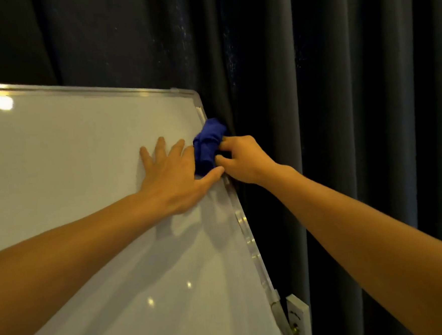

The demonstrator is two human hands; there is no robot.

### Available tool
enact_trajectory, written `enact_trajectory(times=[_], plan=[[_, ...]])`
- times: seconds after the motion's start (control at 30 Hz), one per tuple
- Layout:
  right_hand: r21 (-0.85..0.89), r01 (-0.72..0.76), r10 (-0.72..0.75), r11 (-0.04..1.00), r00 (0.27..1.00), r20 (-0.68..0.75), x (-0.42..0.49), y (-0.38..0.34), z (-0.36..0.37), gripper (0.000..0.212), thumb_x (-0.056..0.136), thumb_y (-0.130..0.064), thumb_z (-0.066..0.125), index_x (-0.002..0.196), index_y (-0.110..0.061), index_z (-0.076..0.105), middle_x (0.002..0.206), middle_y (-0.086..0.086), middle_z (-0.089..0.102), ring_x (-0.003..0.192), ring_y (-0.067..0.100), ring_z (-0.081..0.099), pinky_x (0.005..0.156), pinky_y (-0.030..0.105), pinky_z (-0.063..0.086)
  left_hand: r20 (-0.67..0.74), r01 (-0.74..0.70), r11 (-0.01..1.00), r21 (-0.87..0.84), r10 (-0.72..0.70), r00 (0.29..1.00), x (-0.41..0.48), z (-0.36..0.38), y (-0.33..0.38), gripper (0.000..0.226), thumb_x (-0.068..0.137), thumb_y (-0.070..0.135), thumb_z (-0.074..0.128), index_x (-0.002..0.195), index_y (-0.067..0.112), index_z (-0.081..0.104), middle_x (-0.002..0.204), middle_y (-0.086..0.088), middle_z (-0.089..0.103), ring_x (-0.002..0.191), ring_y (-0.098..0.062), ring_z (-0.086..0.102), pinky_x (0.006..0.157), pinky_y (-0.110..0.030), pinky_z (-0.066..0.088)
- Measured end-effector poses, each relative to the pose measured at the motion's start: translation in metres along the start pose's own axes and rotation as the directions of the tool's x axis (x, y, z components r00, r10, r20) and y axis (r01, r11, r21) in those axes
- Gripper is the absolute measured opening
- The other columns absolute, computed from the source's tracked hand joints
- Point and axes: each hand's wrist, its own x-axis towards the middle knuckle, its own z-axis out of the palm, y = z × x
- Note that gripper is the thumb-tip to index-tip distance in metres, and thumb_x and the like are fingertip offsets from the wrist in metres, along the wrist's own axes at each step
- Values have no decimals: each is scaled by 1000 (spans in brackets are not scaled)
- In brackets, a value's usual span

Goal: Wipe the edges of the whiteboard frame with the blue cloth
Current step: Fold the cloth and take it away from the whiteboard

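The likeliest slip from here is the bunched deep-blue cloth (pixel 209 144) riding off the thin silver metal frame (pixel 245 225) of the glossy white whiteboard (pixel 70 157), either onto the white face or out into the dark grey pleated curtain (pixel 341 106) that hangs just beside that right edge. The cloth is a loose wad rather than a flat pad, so a stroke along the rail could roll it and leave part of the strip untouched. The board also looks tilted, and a hard push along the edge might shift it if the steadying palm eases off. Folds of curtain could snag in the wad too.

The right hand (pixel 243 160) is closed round the cloth in a pinch, fingertips and thumb curled into the fabric from its outer side, holding it against the right-hand frame a little below the top corner. How much cloth lies behind the frame I cannot tell. The left hand (pixel 173 176) grips nothing: it lies flat and spread on the white surface, fingers splayed, thumb reaching towards the frame and touching the lower end of the cloth, seemingly bracing the board
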Motion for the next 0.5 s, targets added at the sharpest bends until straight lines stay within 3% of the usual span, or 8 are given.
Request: enact_trajectory(times=[0.07, 0.1, 0.2, 0.27, 0.37, 0.4, 0.5], plan=[[-34, 43, -43, 999, 999, 3, 9, -18, -16, 17, 87, -13, 62, 95, -4, 74, 88, 10, 72, 79, 24, 65, 75, 39, 54, -122, -39, 980, -194, 15, 992, 1, -22, -2, 75, 83, 75, 44, 130, 17, 51, 126, -7, 60, 121, -34, 51, 106, -50, 38], [-25, 67, -67, 997, 998, 8, 10, -26, -21, 18, 87, -12, 62, 99, -6, 74, 90, 7, 73, 80, 21, 65, 77, 36, 55, -161, -51, 938, -342, -5, 987, 1, -30, -3, 63, 86, 63, 54, 127, 14, 53, 117, -6, 63, 108, -29, 58, 95, -44, 46], [-39, 131, -131, 991, 991, 10, 0, -63, -34, 25, 90, -11, 62, 113, -11, 73, 102, 4, 74, 87, 16, 67, 83, 26, 54, -40, 39, 775, -631, -83, 996, -4, -62, -14, 35, 93, 28, 61, 123, 10, 56, 111, -6, 65, 95, -23, 61, 80, -34, 49], [-43, 114, -115, 993, 993, -25, -9, -87, -41, 26, 91, -10, 63, 115, -13, 73, 108, 2, 74, 92, 14, 67, 87, 24, 53, 86, 154, 580, -800, -143, 986, -13, -80, -24, 23, 93, 16, 57, 113, 8, 62, 109, -16, 68, 95, -28, 64, 82, -38, 52], [129, -64, 67, 990, 998, -18, -25, -116, -50, 20, 89, -12, 65, 104, -16, 78, 109, -2, 75, 98, 11, 68, 91, 23, 54, 307, 320, 75, -944, -142, 941, -38, -105, -35, 27, 91, 18, 48, 108, 11, 67, 113, -18, 70, 92, -29, 68, 80, -42, 55], [241, -139, 142, 961, 990, 3, -32, -124, -52, 17, 89, -14, 67, 101, -17, 79, 106, -2, 76, 96, 11, 69, 89, 24, 56, 343, 343, -23, -939, -57, 937, -46, -109, -40, 33, 89, 20, 43, 106, 15, 71, 110, -14, 73, 89, -27, 71, 75, -40, 58], [567, -322, 367, 758, 929, 36, -58, -154, -51, 12, 85, -24, 71, 86, -16, 80, 93, 6, 77, 91, 20, 72, 82, 32, 59, 423, 432, -129, -892, 91, 901, -76, -108, -54, 38, 82, 22, 41, 73, 20, 78, 85, -5, 76, 71, -22, 73, 60, -34, 58]])
